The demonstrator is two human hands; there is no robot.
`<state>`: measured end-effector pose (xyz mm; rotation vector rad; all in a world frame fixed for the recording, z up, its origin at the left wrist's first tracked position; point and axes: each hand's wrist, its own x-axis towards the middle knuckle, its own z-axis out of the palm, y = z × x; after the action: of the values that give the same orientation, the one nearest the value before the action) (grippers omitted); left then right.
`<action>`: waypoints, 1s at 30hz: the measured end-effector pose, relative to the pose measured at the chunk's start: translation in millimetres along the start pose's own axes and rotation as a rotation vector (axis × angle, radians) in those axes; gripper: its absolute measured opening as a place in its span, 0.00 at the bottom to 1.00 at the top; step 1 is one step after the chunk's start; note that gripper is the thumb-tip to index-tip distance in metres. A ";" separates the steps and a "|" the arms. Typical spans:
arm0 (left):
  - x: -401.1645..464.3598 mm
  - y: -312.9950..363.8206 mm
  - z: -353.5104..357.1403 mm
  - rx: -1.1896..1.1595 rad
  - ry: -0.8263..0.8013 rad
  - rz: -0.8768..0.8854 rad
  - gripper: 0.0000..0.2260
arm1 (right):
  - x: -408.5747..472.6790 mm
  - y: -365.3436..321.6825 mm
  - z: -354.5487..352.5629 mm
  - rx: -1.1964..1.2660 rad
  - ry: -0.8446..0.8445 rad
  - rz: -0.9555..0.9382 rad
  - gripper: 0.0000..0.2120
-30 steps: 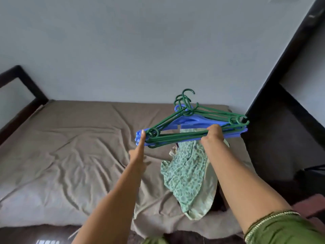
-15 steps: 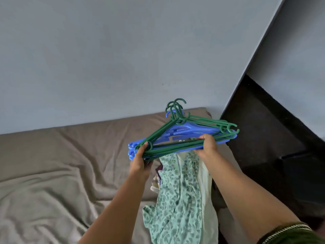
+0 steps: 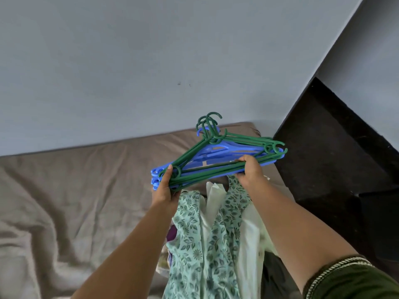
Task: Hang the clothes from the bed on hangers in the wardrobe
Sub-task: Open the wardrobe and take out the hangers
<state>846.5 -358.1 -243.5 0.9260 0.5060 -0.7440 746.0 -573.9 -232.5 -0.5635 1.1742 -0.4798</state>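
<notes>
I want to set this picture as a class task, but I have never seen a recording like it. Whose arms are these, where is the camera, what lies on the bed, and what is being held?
There is no machine here. A person wears one wide-angle camera on the head, looking forward and down, so you see that person's own two arms reaching out. There is only this one view.

Both hands hold a bundle of plastic hangers, green and blue ones stacked together, above the bed. The left hand grips the bundle's left end; the right hand grips its lower bars further right.

Below is a bed with a creased brown sheet. On it lies a pile of clothes: a green leaf-print garment on top, with white cloth beside it. A grey wall stands behind. No wardrobe shows in this view.
</notes>
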 end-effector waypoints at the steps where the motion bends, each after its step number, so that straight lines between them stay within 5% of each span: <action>1: 11.5 -6.9 1.8 -0.009 -0.005 0.005 0.17 | 15.9 1.9 1.3 -0.008 -0.010 0.010 0.07; 8: 73.4 -18.2 28.1 -0.075 -0.125 0.079 0.20 | 97.7 -14.5 18.4 -0.008 -0.060 -0.056 0.03; 11: 105.5 -21.3 34.1 0.045 -0.076 0.104 0.21 | 137.3 -20.6 18.4 -0.035 -0.039 -0.134 0.23; 13: 130.4 -28.5 28.7 0.163 0.104 0.091 0.31 | 151.3 -19.1 9.3 -0.113 -0.051 -0.080 0.35; 15: 150.8 -40.4 13.5 0.288 0.225 0.040 0.39 | 153.0 -5.7 -2.0 -0.249 -0.074 0.012 0.32; 18: 170.1 -61.9 -10.3 0.394 0.179 0.005 0.36 | 163.1 22.9 -24.1 -0.334 -0.074 -0.033 0.09; 19: 172.3 -65.4 -15.4 0.402 0.157 0.014 0.36 | 165.7 29.0 -29.7 -0.326 -0.071 -0.051 0.08; 22: 166.0 -71.0 -24.5 0.526 0.112 0.086 0.29 | 167.3 34.4 -41.1 -0.373 -0.051 -0.090 0.16; 25: 162.2 -73.4 -33.1 0.702 0.088 0.168 0.26 | 158.7 31.2 -45.8 -0.606 -0.099 -0.033 0.34; 30: 117.7 -66.9 -20.4 1.163 -0.016 0.284 0.36 | 122.9 29.7 -44.6 -0.855 -0.066 -0.094 0.32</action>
<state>870.6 -407.8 -368.8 2.0136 -0.1437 -0.7641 744.4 -634.5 -352.0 -1.3599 1.2690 -0.0076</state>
